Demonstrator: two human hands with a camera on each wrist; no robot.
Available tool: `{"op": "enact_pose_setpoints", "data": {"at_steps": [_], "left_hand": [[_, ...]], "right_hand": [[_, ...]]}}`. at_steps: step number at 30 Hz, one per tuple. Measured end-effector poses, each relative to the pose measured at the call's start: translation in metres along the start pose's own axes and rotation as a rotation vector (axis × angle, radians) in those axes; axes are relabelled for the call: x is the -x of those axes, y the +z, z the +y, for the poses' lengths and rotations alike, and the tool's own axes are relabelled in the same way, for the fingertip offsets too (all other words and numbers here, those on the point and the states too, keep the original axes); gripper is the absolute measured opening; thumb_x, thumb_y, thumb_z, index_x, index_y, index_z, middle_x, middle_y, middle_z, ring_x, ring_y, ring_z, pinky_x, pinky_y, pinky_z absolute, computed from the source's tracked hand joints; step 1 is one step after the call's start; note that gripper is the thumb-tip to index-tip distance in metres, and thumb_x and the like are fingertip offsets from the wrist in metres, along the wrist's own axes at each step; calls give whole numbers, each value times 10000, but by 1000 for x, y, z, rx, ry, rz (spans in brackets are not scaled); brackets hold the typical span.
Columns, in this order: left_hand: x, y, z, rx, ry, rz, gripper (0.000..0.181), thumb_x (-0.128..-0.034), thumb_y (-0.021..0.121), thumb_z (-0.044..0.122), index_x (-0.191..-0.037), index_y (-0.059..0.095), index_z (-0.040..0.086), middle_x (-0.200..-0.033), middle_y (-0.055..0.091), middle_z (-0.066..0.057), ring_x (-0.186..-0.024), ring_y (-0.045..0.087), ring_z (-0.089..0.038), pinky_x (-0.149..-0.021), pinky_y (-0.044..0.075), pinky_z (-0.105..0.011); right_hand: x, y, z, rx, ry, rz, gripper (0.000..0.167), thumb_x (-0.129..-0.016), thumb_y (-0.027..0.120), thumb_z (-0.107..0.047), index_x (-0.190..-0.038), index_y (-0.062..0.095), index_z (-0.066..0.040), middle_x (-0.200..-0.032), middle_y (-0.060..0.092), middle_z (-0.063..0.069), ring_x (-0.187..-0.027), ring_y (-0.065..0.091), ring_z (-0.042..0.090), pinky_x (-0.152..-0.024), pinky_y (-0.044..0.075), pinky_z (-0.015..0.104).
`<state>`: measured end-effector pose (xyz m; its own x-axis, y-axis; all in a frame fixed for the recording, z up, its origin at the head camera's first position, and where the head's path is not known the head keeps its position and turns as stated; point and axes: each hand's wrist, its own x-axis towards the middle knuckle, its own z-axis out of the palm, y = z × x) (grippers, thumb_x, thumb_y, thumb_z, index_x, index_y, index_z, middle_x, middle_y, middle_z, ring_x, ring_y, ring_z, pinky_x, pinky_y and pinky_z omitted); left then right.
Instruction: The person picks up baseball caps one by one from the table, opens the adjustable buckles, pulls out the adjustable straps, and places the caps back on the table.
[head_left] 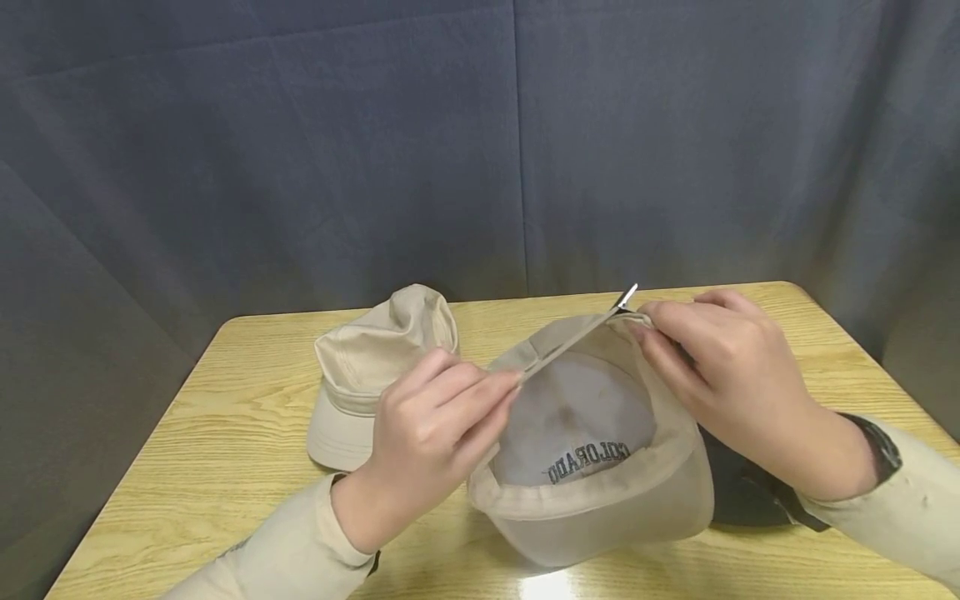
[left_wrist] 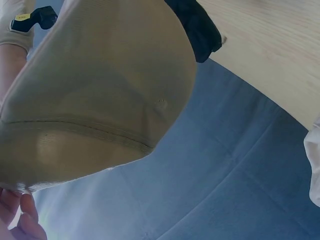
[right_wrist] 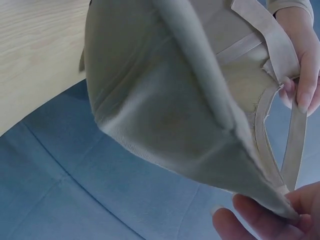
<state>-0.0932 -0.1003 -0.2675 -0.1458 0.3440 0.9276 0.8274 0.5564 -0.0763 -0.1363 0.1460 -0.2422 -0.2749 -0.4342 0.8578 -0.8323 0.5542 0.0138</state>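
Note:
A beige cap (head_left: 592, 517) is held up over the table, its inside facing the camera, with reversed dark lettering reading COLORADO. My left hand (head_left: 431, 433) pinches the cap's back strap (head_left: 570, 343) near its lower end. With thumb and fingers, my right hand (head_left: 742, 383) grips the cap's back edge beside a metal buckle (head_left: 628, 295). In the right wrist view, the strap (right_wrist: 295, 145) spans between the left hand (right_wrist: 305, 60) and the right hand (right_wrist: 270, 222). The left wrist view shows the cap's outer cloth (left_wrist: 100, 75) covering much of the frame.
A second beige cap (head_left: 348, 425) lies on the wooden table (head_left: 202, 467) behind my left hand. A dark cap (head_left: 738, 483) lies under my right forearm, partly hidden by the held cap. A dark curtain (head_left: 375, 167) hangs behind the table.

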Motion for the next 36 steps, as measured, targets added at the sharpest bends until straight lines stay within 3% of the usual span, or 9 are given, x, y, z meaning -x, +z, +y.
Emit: {"op": "enact_pose_setpoints", "data": {"at_steps": [8,16,19,24,27,30,33,36], "left_hand": [[6,2,1,-10,-66,5,164,-866,589,18,-922,743,35,-738,613,-22,-593,491,-162,-526,413,-229],[11,4,-1,7,-132,28,185,-899,539,16,-928,722,29,-768,610,-37,-610,503,-163,-519,417,-230],[11,5,-1,19,-146,34,162,-864,563,-7,-938,705,16,-768,603,-48,-625,517,-173,-534,436,-247],[13,6,0,62,-194,61,126,-920,544,30,-940,665,0,-782,605,-63,-647,541,-181,-559,457,-273],[14,8,0,79,-209,69,139,-849,546,-32,-935,649,3,-791,599,-67,-652,548,-183,-569,468,-278],[17,10,0,72,-215,60,192,-772,568,-60,-934,642,10,-808,589,-74,-661,567,-189,-570,488,-277],[21,12,0,50,-231,43,74,-896,598,44,-953,638,16,-833,575,-83,-642,562,-175,-534,469,-263],[24,14,0,35,-262,14,202,-973,591,208,-1006,629,12,-893,579,-98,-648,571,-171,-516,457,-262]], "right_hand": [[2,0,-2,-28,36,9,472,-1047,376,-329,-717,572,-54,-618,575,6,-483,454,129,-731,435,460],[3,-2,-3,-39,66,-1,490,-1049,385,-364,-769,614,-34,-669,643,52,-527,548,172,-805,418,560],[3,-2,-2,-23,68,0,492,-1050,385,-360,-772,616,-25,-669,638,55,-525,547,181,-793,428,537],[2,-2,1,-24,116,30,518,-1041,393,-406,-765,612,-26,-677,625,60,-609,593,282,-716,443,456],[2,-3,1,-49,150,33,524,-1033,401,-422,-773,622,-24,-712,654,99,-720,618,356,-673,441,434],[1,-6,-1,-70,174,4,527,-1030,408,-419,-798,634,-3,-740,657,127,-734,601,300,-652,437,350],[7,-5,3,-122,179,19,471,-1025,452,-381,-833,654,-2,-764,648,90,-716,554,182,-644,405,254],[19,0,14,-175,160,65,307,-996,548,-266,-881,692,-20,-799,648,38,-723,530,109,-666,397,197]]}}
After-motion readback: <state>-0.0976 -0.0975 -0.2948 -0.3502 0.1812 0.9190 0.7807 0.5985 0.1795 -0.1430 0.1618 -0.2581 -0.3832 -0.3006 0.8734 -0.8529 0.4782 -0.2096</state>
